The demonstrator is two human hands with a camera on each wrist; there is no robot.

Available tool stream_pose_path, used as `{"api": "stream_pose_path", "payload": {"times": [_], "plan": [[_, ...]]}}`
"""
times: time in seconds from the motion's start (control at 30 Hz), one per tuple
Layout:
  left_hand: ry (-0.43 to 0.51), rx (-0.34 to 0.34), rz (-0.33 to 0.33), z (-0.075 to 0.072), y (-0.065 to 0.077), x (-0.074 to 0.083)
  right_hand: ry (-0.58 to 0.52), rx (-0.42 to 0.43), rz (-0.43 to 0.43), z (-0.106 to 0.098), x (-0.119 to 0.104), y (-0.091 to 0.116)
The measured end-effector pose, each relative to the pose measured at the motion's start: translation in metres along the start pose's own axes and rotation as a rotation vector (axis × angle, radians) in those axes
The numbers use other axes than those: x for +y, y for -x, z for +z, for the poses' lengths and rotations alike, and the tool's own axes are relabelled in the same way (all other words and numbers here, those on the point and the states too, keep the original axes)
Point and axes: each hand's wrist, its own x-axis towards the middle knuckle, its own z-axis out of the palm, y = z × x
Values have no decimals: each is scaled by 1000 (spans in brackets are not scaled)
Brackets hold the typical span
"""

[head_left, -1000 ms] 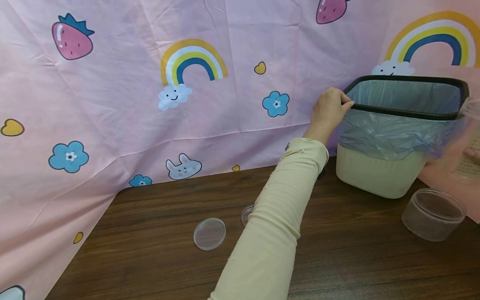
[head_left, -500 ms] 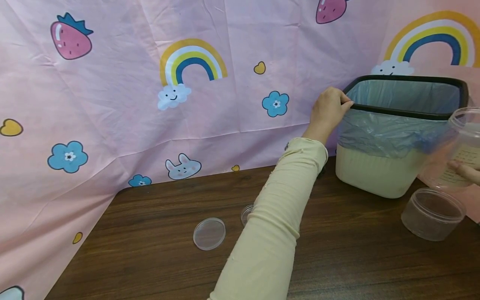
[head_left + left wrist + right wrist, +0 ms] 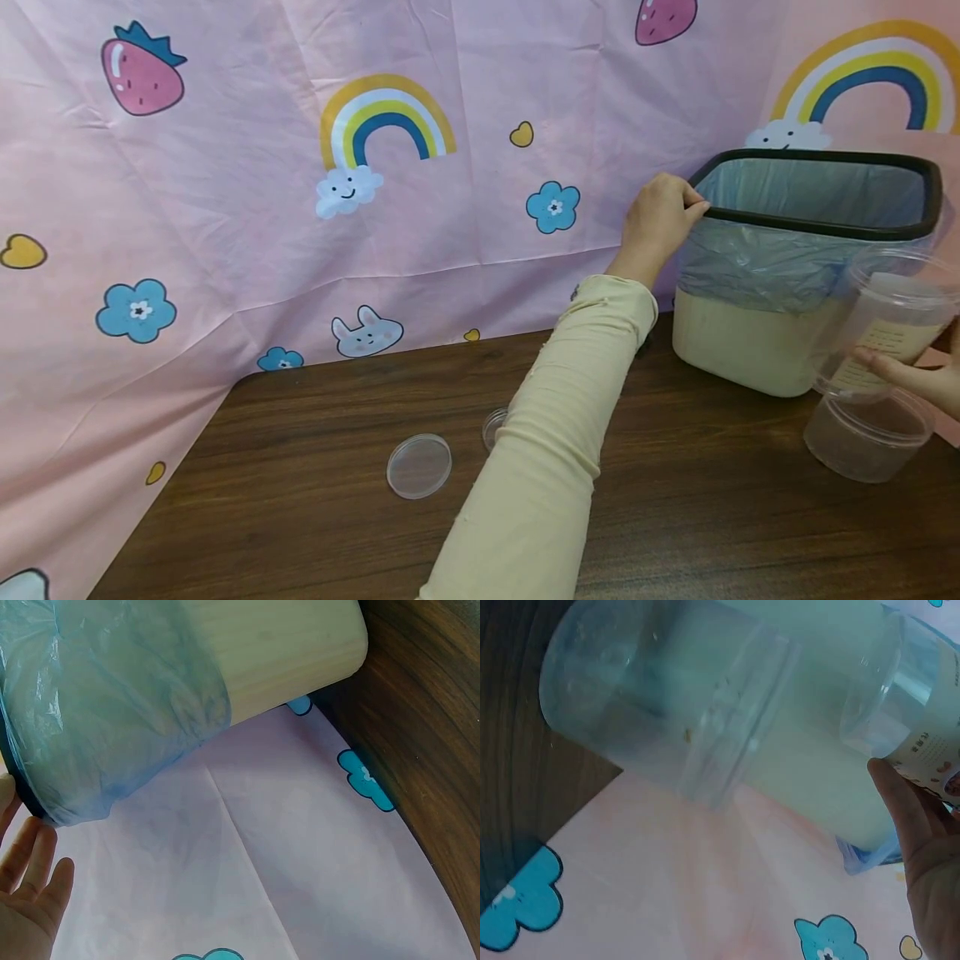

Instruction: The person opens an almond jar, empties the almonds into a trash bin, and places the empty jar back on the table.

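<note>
At the right, a cream trash bin (image 3: 738, 343) with a black rim stands on the table, lined with a translucent blue bag (image 3: 765, 267). My left hand (image 3: 660, 215) pinches the rim's near left corner; in the left wrist view some fingers of the left hand (image 3: 34, 889) stand out straight. My right hand (image 3: 926, 379) grips a clear plastic jar (image 3: 843, 333) with a printed label, upright and slightly tilted. Its base overlaps the mouth of a second clear jar (image 3: 862, 446) on the table in the head view. The right wrist view shows a gap between this lower jar (image 3: 660, 697) and the held jar (image 3: 892, 697).
A clear round lid (image 3: 419, 467) lies flat on the brown wooden table (image 3: 300, 500). Another clear round piece (image 3: 492, 429) is partly hidden by my left sleeve (image 3: 555, 442). A printed pink cloth (image 3: 225, 208) hangs behind and at the sides.
My right hand has brought the labelled jar down from beside the bin's right rim, and leftward, to over the lower jar. The left hand keeps its place on the rim.
</note>
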Motion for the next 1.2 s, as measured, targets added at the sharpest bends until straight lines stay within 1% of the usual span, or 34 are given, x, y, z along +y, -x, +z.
{"api": "stream_pose_path", "payload": {"times": [0.07, 0.17, 0.27, 0.4, 0.53, 0.63, 0.77, 0.87, 1.0, 1.1, 1.2], "plan": [[1, 0, -4, 0, -1, 0, -70, -38, 32, 3, -6, 1], [-3, 2, -6, 0, -1, 1, -108, -75, 46, 8, -9, 3], [-8, 1, -6, 0, -1, 1, -148, -110, 8, 12, -8, 5], [-7, 5, -4, 0, -1, 0, -160, -128, -58, 19, -8, 7], [-1, 4, -7, -2, -1, 0, -162, -186, -20, 25, -14, 9], [-9, -4, -12, -3, -1, 0, -170, -251, 32, 29, -17, 9], [-20, -15, -19, -2, -1, 1, -143, -295, 46, 33, -21, 12], [-21, -16, -16, -2, -1, 2, -114, -320, 36, 36, -25, 14], [-29, -10, -14, -2, 0, 2, 5, -363, 30, 36, -34, 17], [-34, -10, -19, -1, 0, 3, 85, -404, 65, 36, -39, 21], [-34, -13, -26, -1, 0, 3, 90, -438, 107, 38, -41, 24]]}}
